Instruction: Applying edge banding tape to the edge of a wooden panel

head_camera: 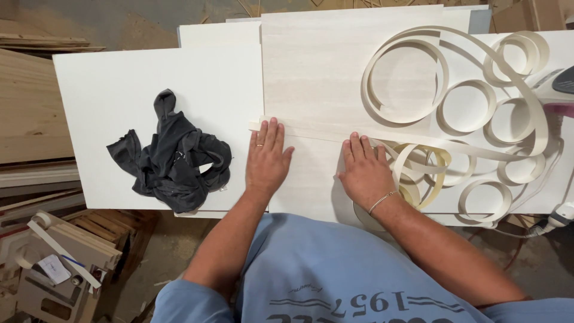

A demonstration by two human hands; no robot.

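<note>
I see my left hand (pixel 266 158) and right hand (pixel 365 173) spread flat, both pressing the edge-banding strip (pixel 311 128) onto the pale board (pixel 317 66). The strip runs left to right under my fingertips, its coils (pixel 478 101) to the right; no labels visible there

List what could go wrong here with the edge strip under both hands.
1. The left hand and right hand press the edge strip flat on the pale board; if either lifts, it may creep out of line.
2. The loose coils trailing right could snag or kink.
3. The iron sits close to those coils and might scorch them.
</note>
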